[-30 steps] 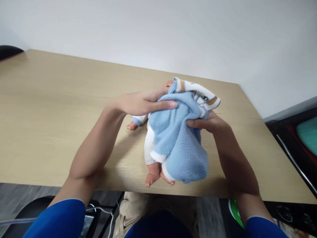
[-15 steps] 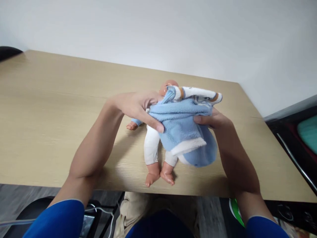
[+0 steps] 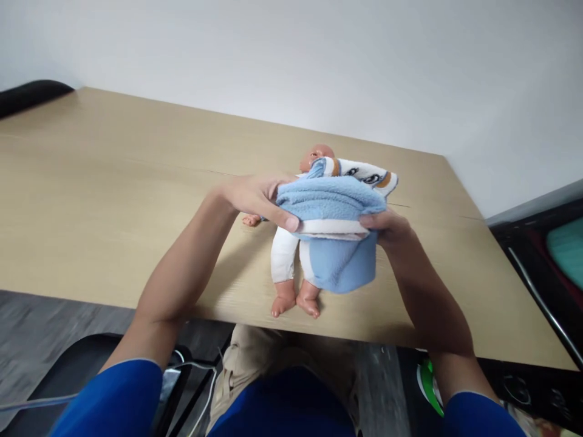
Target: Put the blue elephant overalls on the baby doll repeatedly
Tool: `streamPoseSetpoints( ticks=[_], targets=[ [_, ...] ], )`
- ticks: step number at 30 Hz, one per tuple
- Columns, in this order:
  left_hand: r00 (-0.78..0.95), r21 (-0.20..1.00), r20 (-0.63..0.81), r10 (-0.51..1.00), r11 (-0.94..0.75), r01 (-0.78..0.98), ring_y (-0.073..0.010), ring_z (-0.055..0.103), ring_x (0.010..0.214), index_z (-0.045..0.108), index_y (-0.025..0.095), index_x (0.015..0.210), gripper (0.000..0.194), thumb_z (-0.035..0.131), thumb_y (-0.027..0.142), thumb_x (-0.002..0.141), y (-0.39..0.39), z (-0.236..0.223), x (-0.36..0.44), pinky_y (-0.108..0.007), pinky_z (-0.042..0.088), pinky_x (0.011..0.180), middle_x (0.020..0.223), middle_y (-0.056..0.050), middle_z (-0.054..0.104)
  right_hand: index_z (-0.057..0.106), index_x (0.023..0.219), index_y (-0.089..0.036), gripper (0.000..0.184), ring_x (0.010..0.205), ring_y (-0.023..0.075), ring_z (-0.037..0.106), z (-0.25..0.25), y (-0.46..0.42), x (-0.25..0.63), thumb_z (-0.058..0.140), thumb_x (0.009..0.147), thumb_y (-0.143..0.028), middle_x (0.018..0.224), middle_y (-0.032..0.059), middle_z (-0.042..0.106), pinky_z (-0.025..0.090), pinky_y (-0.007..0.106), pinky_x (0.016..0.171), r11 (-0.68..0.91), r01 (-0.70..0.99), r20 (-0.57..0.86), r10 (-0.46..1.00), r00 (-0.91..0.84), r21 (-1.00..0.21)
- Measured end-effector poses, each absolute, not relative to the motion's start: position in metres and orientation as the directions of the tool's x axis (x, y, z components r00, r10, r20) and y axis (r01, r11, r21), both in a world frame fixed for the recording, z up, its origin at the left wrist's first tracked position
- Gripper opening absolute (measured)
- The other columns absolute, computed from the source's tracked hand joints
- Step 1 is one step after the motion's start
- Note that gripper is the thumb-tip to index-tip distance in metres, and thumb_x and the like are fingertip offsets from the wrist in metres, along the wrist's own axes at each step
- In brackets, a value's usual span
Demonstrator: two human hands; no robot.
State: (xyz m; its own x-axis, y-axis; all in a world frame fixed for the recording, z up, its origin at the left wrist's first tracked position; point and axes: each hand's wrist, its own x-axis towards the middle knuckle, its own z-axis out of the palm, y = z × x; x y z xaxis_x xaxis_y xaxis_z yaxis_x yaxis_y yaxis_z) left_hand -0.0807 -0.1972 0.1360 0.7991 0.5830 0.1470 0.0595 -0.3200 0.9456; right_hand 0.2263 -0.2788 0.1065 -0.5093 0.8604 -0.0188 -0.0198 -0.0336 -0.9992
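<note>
Between my hands hangs a light-blue fleecy doll garment [image 3: 334,197] with a white band and a white patterned patch with brown edges and dark marks. My left hand [image 3: 264,197] pinches its left side, thumb in front. On the other side my right hand [image 3: 387,226] grips it near the white band, thumb forward. A baby doll [image 3: 285,258] lies on its back beneath, in white trousers, its bare feet towards me. The garment hides the doll's trunk; its head and one hand show past the edges.
The wooden table [image 3: 136,182] runs back to a pale wall. A black chair [image 3: 34,97] stands at the far left, and a black seat [image 3: 68,370] with a cable is below left. A dark case with green fabric [image 3: 567,246] sits at the right.
Both hands have brought the garment's white band up, gathering the blue cloth above it. The patterned patch now shows more of its face. The camera view has shifted slightly.
</note>
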Motion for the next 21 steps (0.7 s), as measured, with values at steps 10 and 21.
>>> streamPoseSetpoints(
  ticks=[10,21],
  targets=[
    [0.661,0.982,0.184,0.727,-0.111,-0.151,-0.0321,0.086,0.108,0.088,0.020,0.106,0.062,0.095,0.079,0.090,-0.284,0.091,-0.053,-0.048,0.073,0.104,0.109,-0.011,0.089,0.082,0.125,-0.027,0.053,0.148,0.0379,0.078,0.111,-0.342,0.198,0.098,0.086,-0.058,0.135,0.0096,0.089,0.060,0.059,0.134,0.149,0.089,0.123,0.960,-0.251,-0.985],
    [0.248,0.960,0.125,0.961,-0.181,0.214,-0.0226,0.076,0.090,0.078,0.019,0.120,0.044,0.089,0.051,0.091,-0.413,0.049,-0.066,-0.031,0.059,0.077,0.102,-0.005,0.083,0.076,0.100,-0.025,0.025,0.107,0.0352,0.084,0.080,-0.402,0.178,0.085,0.086,-0.043,0.101,0.0093,0.088,0.069,0.049,0.100,0.147,0.601,0.066,0.986,-0.155,-0.786]
  ],
)
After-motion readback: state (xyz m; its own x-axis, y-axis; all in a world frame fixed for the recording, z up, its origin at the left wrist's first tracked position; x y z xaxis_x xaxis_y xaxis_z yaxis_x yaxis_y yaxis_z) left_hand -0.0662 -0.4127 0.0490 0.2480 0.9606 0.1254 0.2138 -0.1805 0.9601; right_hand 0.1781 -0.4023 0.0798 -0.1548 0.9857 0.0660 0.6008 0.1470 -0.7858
